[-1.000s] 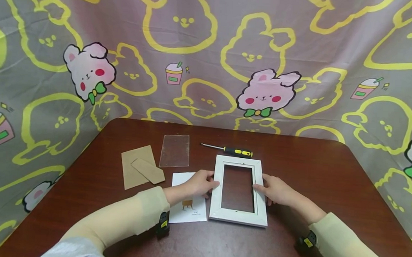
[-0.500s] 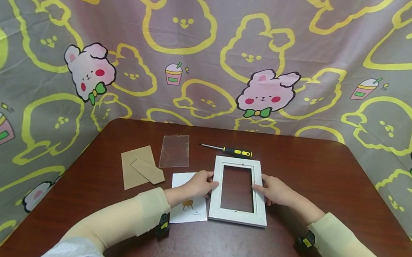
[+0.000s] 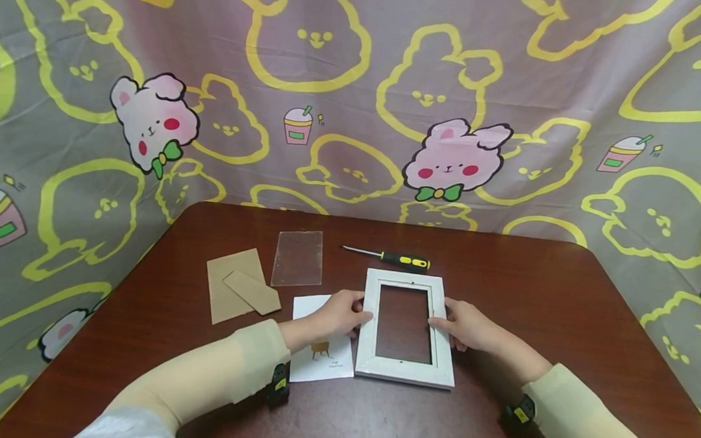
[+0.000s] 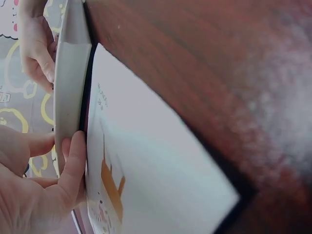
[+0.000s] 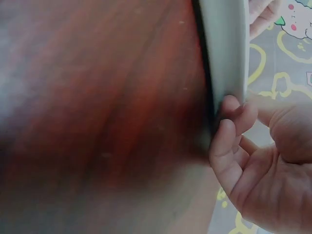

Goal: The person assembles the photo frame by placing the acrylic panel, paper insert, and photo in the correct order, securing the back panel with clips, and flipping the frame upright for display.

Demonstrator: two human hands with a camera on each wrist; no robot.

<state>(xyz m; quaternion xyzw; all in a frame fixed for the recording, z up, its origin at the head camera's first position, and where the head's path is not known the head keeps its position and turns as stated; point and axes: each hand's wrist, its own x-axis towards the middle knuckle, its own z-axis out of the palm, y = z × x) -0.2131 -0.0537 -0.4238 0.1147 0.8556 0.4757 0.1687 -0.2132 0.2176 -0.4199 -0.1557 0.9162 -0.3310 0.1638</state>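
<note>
Held a white, rectangular picture frame [image 3: 404, 370] with mitred corners and a hollow middle by its two long sides, on or just over a glossy, red-brown surface [image 3: 515, 283], a little right of centre. Could not tell contact from a slight gap under it. Pinched its left bar in the left hand [image 3: 341, 312], with thumb on the upper face and fingers curled against the outer side. Pinched its right bar likewise in the right hand [image 3: 468, 324]. Found a white paper sheet [image 3: 335, 373] with a brown drawing [image 3: 320, 347] just left of the frame, partly hidden by the left hand. Saw a screwdriver [image 3: 405, 259] with black-and-yellow handle and thin metal shaft just beyond the frame's far edge, tip pointing left. Beyond the paper, saw a clear, rectangular panel [image 3: 298, 259] lying flat. Left of that, found a tan, rectangular board [image 3: 224, 307] with a slanting, tapered tan strip [image 3: 252, 292] across it, jutting past its right edge. Behind the surface, saw a greyish-pink cloth [image 3: 357, 112] printed with yellow outlines and pink rabbit faces.
</note>
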